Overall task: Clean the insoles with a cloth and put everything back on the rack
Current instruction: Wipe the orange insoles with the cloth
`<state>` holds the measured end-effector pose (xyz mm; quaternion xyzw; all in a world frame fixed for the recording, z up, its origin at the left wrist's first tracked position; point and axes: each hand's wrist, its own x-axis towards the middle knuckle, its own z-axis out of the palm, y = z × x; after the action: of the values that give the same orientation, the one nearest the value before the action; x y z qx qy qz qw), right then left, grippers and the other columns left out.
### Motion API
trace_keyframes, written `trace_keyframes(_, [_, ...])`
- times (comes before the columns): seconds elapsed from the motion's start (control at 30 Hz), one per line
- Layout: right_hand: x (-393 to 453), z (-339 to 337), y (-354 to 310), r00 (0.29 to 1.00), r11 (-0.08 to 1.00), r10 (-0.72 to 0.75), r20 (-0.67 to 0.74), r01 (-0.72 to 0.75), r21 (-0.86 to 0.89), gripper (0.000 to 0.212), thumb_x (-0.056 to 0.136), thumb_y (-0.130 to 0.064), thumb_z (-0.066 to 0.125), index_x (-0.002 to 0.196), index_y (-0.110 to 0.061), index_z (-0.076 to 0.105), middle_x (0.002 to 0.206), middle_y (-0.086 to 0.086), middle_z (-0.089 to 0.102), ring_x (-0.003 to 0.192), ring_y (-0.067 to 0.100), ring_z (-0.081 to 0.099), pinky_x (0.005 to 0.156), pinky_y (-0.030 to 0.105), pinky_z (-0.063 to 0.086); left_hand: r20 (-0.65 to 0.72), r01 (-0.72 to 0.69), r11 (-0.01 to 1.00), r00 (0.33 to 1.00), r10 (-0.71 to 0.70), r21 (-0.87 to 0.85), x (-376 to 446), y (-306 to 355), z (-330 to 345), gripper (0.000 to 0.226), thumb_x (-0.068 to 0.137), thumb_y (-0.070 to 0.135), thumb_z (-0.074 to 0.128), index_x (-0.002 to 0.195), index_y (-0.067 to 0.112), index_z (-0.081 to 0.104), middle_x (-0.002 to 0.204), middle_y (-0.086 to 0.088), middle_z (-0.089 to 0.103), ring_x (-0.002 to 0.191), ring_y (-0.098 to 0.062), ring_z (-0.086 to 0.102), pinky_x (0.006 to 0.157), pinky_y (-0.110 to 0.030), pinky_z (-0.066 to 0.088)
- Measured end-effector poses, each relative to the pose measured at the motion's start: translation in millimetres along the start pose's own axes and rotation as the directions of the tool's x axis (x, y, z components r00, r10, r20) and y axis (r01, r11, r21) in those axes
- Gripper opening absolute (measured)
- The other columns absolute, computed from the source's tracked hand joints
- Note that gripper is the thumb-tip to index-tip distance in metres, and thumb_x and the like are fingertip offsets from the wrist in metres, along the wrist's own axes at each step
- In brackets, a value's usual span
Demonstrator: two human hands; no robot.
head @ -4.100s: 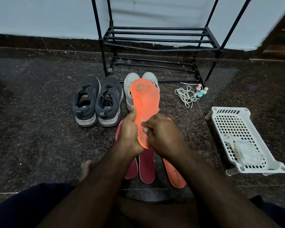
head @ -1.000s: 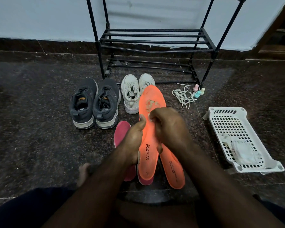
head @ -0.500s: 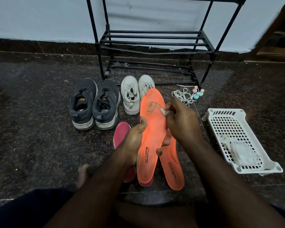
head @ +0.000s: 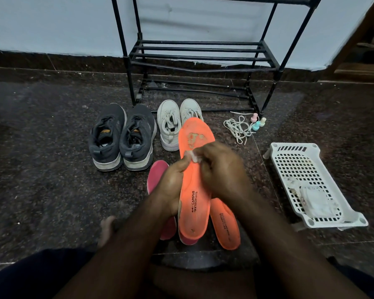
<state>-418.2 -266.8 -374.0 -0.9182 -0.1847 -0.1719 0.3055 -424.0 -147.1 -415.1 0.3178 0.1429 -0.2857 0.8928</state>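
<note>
Both hands work on one orange insole (head: 193, 190): our left hand (head: 171, 188) grips its edge while our right hand (head: 221, 171) pinches a small white cloth (head: 195, 157) against it. We should press firmly on the worn patch near the toe and keep the insole steady.

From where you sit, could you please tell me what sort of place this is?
Probably a home entryway or shoe corner: a black metal shoe rack stands against a pale wall, and grey sneakers and white sneakers sit on a dark speckled stone floor.

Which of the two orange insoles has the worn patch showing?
The orange insole in the hands: its toe is scuffed pale. The other orange insole lies on the floor.
</note>
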Motion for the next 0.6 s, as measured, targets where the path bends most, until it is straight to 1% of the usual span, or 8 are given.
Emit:
trace_keyframes(0.03, [-3, 5, -3, 0.998, 1.0, -0.001, 0.056, 0.002, -0.006, 0.025, 0.076, -0.007, 0.055, 0.092, -0.014, 0.073, 0.09, 0.003, 0.07, 0.087, 0.023, 0.064, 0.081, 0.036, 0.05, -0.018, -0.009, 1.0, 1.0, 0.009, -0.026, 2, -1, -1, 0.058, 0.102, 0.05, 0.036, 0.099, 0.009, 0.077, 0.1, -0.016, 0.074, 0.093, -0.029, 0.072, 0.087, -0.041, 0.056])
trace_keyframes(0.1, [-3, 5, -6, 0.993, 0.999, 0.03, 0.113, -0.033, 0.028, 0.024, 0.078, -0.007, 0.057, 0.094, -0.017, 0.072, 0.092, 0.0, 0.071, 0.089, 0.019, 0.064, 0.082, 0.034, 0.049, -0.041, -0.021, 0.999, 0.999, 0.02, -0.04, 2, -1, -1, 0.055, 0.102, 0.053, 0.035, 0.106, 0.01, 0.069, 0.095, -0.016, 0.074, 0.089, -0.028, 0.073, 0.082, -0.039, 0.056])
trace_keyframes(0.2, [1, -4, -3, 0.992, 0.993, 0.104, 0.071, -0.107, 0.043, 0.023, 0.078, -0.002, 0.059, 0.093, -0.018, 0.067, 0.092, -0.003, 0.069, 0.088, 0.016, 0.062, 0.08, 0.031, 0.047, -0.028, -0.036, 0.999, 0.999, 0.036, -0.008, 1, -1, 2, 0.056, 0.104, 0.054, 0.028, 0.119, 0.013, 0.063, 0.102, -0.015, 0.075, 0.088, -0.029, 0.075, 0.071, -0.041, 0.06])
trace_keyframes(0.3, [3, -7, -4, 0.978, 0.982, 0.182, 0.097, -0.177, -0.058, 0.021, 0.082, -0.006, 0.058, 0.095, -0.02, 0.065, 0.095, -0.002, 0.068, 0.091, 0.019, 0.061, 0.08, 0.032, 0.045, -0.054, -0.051, 0.999, 0.997, 0.051, -0.008, 0, 0, 5, 0.06, 0.103, 0.056, 0.026, 0.127, 0.014, 0.061, 0.108, -0.014, 0.075, 0.092, -0.029, 0.074, 0.077, -0.041, 0.057])
trace_keyframes(0.37, [0, -2, -12, 0.953, 0.974, 0.227, 0.2, -0.22, -0.055, 0.02, 0.083, -0.009, 0.058, 0.096, -0.022, 0.065, 0.097, -0.003, 0.069, 0.093, 0.017, 0.061, 0.08, 0.03, 0.044, -0.085, -0.1, 0.995, 0.992, 0.098, -0.016, 2, 3, 0, 0.061, 0.103, 0.056, 0.027, 0.12, 0.01, 0.063, 0.101, -0.014, 0.075, 0.089, -0.027, 0.074, 0.08, -0.04, 0.053])
trace_keyframes(0.47, [-8, 5, -21, 0.911, 0.974, 0.21, 0.354, -0.227, 0.007, 0.015, 0.082, -0.011, 0.063, 0.091, -0.022, 0.067, 0.09, -0.006, 0.07, 0.089, 0.013, 0.063, 0.074, 0.026, 0.043, -0.127, -0.163, 0.986, 0.979, 0.16, -0.02, 5, 10, -6, 0.062, 0.104, 0.055, 0.03, 0.094, 0.008, 0.069, 0.082, -0.012, 0.075, 0.072, -0.025, 0.075, 0.077, -0.04, 0.049])
trace_keyframes(0.53, [-6, 1, -19, 0.915, 0.957, 0.233, 0.329, -0.276, 0.088, 0.014, 0.08, -0.01, 0.065, 0.088, -0.02, 0.068, 0.084, -0.009, 0.069, 0.082, 0.011, 0.063, 0.071, 0.025, 0.045, -0.122, -0.164, 0.986, 0.98, 0.159, -0.035, 5, 12, -7, 0.07, 0.103, 0.056, 0.029, 0.087, 0.006, 0.076, 0.083, -0.014, 0.075, 0.073, -0.026, 0.075, 0.081, -0.042, 0.049])
trace_keyframes(0.6, [-2, -2, -14, 0.938, 0.952, 0.274, 0.211, -0.297, 0.082, 0.015, 0.079, -0.008, 0.064, 0.087, -0.02, 0.067, 0.085, -0.008, 0.068, 0.08, 0.01, 0.062, 0.071, 0.025, 0.044, -0.096, -0.138, 0.988, 0.987, 0.131, -0.067, 4, 11, -8, 0.078, 0.102, 0.06, 0.026, 0.088, 0.005, 0.08, 0.094, -0.017, 0.075, 0.083, -0.029, 0.075, 0.087, -0.045, 0.048])
